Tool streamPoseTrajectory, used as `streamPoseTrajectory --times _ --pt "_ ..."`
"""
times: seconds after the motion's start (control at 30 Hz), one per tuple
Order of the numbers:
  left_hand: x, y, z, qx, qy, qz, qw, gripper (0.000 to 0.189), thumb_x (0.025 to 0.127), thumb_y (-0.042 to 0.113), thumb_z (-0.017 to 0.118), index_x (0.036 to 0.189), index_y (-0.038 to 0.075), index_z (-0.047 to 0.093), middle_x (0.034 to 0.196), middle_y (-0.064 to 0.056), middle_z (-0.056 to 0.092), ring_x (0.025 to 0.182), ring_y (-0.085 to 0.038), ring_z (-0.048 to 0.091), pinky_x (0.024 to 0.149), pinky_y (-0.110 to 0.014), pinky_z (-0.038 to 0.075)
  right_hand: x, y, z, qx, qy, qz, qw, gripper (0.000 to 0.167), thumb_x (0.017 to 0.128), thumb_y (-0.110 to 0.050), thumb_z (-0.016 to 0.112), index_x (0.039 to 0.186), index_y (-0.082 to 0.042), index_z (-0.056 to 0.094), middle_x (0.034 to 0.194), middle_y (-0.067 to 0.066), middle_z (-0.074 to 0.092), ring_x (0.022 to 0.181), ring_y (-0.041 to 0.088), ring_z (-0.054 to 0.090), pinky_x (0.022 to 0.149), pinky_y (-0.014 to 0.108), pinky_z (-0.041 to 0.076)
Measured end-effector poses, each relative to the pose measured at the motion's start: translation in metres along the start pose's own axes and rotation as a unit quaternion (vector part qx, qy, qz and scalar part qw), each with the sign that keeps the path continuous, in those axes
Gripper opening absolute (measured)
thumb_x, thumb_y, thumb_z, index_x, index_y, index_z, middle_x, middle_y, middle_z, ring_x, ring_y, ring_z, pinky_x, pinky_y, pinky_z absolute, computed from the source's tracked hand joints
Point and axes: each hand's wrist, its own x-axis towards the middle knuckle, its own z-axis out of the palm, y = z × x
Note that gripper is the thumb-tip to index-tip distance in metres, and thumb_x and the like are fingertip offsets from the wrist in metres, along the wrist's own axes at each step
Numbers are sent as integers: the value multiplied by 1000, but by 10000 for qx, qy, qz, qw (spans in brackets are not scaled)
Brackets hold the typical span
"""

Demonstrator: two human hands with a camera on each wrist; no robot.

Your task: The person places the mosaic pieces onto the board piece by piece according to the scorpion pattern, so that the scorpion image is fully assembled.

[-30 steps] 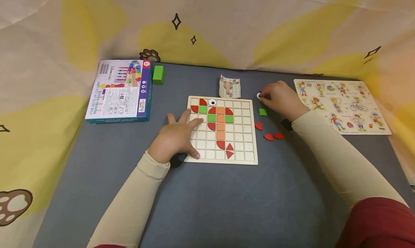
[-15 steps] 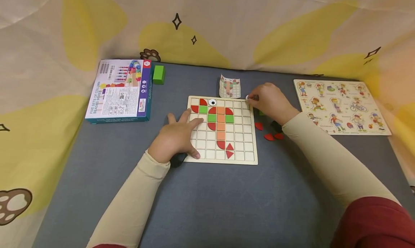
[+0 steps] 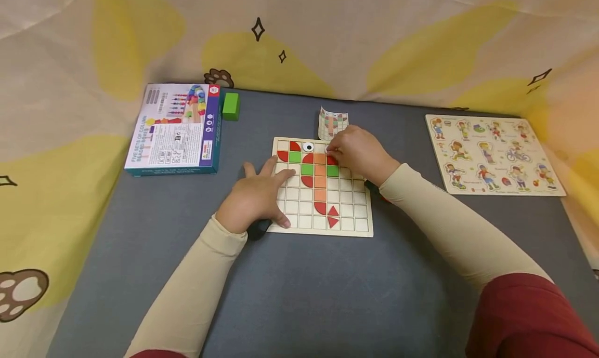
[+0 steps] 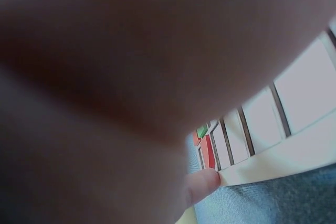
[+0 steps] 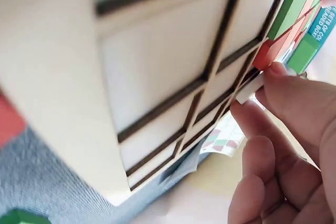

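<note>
A wooden grid board (image 3: pixel 323 234) lies on the grey table. Its cells hold red quarter circles (image 3: pixel 320 208), green squares (image 3: pixel 307 169), a column of orange squares (image 3: pixel 320 182), red triangles (image 3: pixel 333 211) and a white eye disc (image 3: pixel 308 147). My left hand (image 3: pixel 252 198) rests spread on the board's left side; in the left wrist view one fingertip (image 4: pixel 206 182) touches its edge. Between thumb and forefinger my right hand (image 3: pixel 357 153) pinches a second white disc (image 5: pixel 250 88), close over the top row, just right of the placed eye. The right hand covers part of the upper right cells.
A small pattern card (image 3: pixel 333 123) stands behind the board. Back left are a bead-set box (image 3: pixel 170 132) and a green block (image 3: pixel 231 106). A picture puzzle board (image 3: pixel 496 155) lies right. Beside the grid board, loose red (image 5: pixel 9 121) and green pieces (image 5: pixel 23 216) show under the right wrist.
My right hand has carried the white disc leftward from the table right of the board to the board's top row. The left hand has stayed in place.
</note>
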Motion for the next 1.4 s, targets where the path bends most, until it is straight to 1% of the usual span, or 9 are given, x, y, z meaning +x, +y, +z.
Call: streamPoseTrajectory --times 0.27,0.37,0.5,0.73,0.97,1.1,1.23,1.33,1.4 --pt "1 -1 0 6 34 -23 10000 121 62 43 104 165 27 42 175 -18 13 146 -67 10 85 -65 57 -7 0 -3 -596 -75 -260 9979 24 96 3 69 114 -5 83 117 13 77 110 37 64 99 47 52" --pt "1 -1 1 2 32 -31 10000 121 62 43 104 165 26 42 174 -19 13 146 -67 10 85 -66 57 -10 1 -4 -656 -118 -258 9974 28 95 4 67 115 -6 83 120 14 76 113 38 63 100 47 51" --pt "3 -2 4 -14 14 -39 10000 123 61 44 104 165 27 42 174 -19 13 146 -67 10 85 -67 57 -12 4 -2 -608 -76 -226 9979 27 95 3 70 116 -6 83 121 15 75 114 39 62 100 48 51" --pt "6 -5 8 15 73 -24 10000 124 59 45 104 165 29 42 175 -17 12 146 -66 10 83 -67 57 -16 1 -1 -493 -202 129 9985 29 97 -1 72 124 -8 80 121 14 73 113 37 60 93 49 54" --pt "6 -4 6 21 83 2 10000 123 60 44 104 165 28 42 174 -17 13 145 -66 13 83 -66 58 -14 -7 -3 -884 -224 461 9948 30 97 -1 63 119 -10 82 120 14 73 107 39 61 89 50 55" --pt "4 -2 4 24 64 -6 10000 123 60 44 104 165 28 42 174 -17 13 144 -64 15 81 -64 59 -10 -8 -5 -514 -553 675 9949 33 99 -1 56 122 -5 79 125 16 70 113 40 59 99 51 51" --pt "2 -2 3 18 74 -23 10000 122 60 43 104 164 28 42 174 -17 14 143 -63 16 80 -62 59 -6 -3 -10 212 -785 1110 9905 33 106 -8 52 129 -5 75 131 15 69 125 40 53 109 52 40" --pt "1 -2 2 -12 91 -12 10000 122 60 43 104 164 28 43 174 -17 15 143 -63 17 80 -63 59 -8 5 -19 621 -590 1305 9878 37 107 -7 46 132 -4 73 134 15 69 128 38 53 111 52 37" --pt "1 -2 2 -34 91 -24 10000 122 60 43 104 164 28 43 174 -17 15 143 -63 17 81 -64 58 -13 10 -29 828 -359 1349 9867 39 107 -5 43 133 -1 71 134 17 69 121 36 57 107 51 41"
